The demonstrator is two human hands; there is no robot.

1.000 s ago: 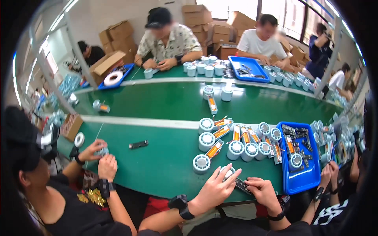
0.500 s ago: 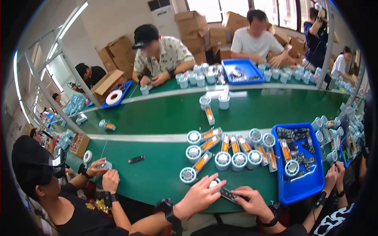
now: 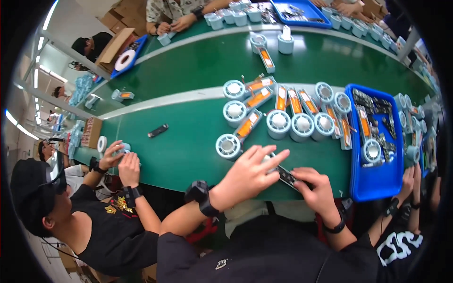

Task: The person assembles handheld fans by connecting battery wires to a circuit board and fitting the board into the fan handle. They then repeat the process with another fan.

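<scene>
A light blue handheld fan is between my two hands at the near edge of the green bench. My left hand (image 3: 247,174) lies over its round head, which is mostly hidden behind the fingers. The index finger sticks out to the right. On the fan's handle a dark circuit board (image 3: 286,176) shows, and my right hand (image 3: 314,186) pinches the handle's lower end between thumb and fingers. Just beyond my hands lie several similar fans (image 3: 278,123) with round grilled heads and orange batteries in open handles.
At right stands a blue tray (image 3: 373,184) with dark circuit boards and one fan. A loose dark board (image 3: 158,130) lies to the left. Co-workers sit on both sides; the left one's hand (image 3: 128,170) handles a blue part. Fans stand on the green strip (image 3: 188,70) beyond a metal rail.
My view has tilted down, so the bench appears higher and my torso shows. Both hands keep their hold on the fan; the left fingers have shifted slightly over its head.
</scene>
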